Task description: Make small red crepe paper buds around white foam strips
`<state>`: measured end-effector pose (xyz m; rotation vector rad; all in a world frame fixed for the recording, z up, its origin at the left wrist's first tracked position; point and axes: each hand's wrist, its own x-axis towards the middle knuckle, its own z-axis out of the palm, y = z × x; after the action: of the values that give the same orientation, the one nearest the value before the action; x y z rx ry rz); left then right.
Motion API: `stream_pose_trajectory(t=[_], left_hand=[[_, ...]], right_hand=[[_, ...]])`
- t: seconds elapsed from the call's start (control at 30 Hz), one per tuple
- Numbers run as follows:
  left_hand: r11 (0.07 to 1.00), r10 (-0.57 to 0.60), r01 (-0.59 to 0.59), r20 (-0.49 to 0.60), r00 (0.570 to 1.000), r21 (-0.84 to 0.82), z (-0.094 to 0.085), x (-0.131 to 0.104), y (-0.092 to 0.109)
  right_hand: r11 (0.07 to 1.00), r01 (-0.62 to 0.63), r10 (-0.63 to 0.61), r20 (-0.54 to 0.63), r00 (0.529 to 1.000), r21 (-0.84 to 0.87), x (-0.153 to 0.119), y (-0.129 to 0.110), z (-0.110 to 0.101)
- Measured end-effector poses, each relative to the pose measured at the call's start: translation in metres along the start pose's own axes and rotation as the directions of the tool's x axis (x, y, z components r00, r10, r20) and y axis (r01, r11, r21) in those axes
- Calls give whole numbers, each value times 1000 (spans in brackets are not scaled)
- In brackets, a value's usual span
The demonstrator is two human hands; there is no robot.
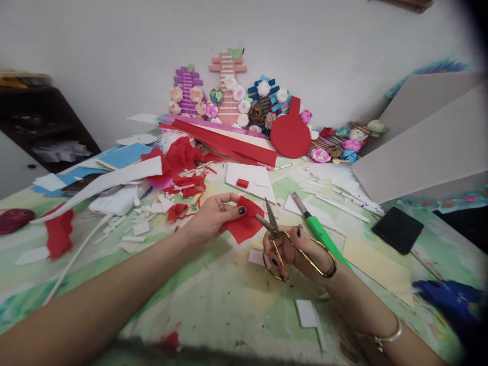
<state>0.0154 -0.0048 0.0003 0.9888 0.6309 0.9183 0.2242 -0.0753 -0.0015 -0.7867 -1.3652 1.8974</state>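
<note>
My left hand (213,218) pinches a small piece of red crepe paper (247,223) between thumb and fingers, above the middle of the table. My right hand (301,249) has its fingers through the handles of gold-handled scissors (275,231). The scissor blades are spread apart at the right edge of the red paper. Behind the hands, a small red block (242,183) rests on a white foam board piece (232,175). A green utility knife (322,234) lies just beyond my right hand.
Red paper scraps (183,157) and white foam offcuts (141,229) litter the left side. A red round shape with a neck (290,134) leans at the back near decorated flower pieces (229,96). To the right are a black square (398,230) and a grey panel (415,127).
</note>
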Motion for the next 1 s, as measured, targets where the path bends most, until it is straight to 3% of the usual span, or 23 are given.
stream_pose_trajectory(t=[0.13,0.37,0.67,1.0], left_hand=[[1000,8,-10,70,997,18,1,0,2],[999,-20,23,57,998,-41,5,-6,10],[990,20,6,181,983,-144,4,-8,8],[998,35,-21,269,962,-53,0,-7,6]], right_hand=[[1000,5,-5,22,1000,-1,0,1,-2],[1000,-4,4,27,1000,-8,-3,-3,2],[999,-20,21,26,999,-44,0,-5,6],[996,75,-70,89,994,-51,2,5,-2]])
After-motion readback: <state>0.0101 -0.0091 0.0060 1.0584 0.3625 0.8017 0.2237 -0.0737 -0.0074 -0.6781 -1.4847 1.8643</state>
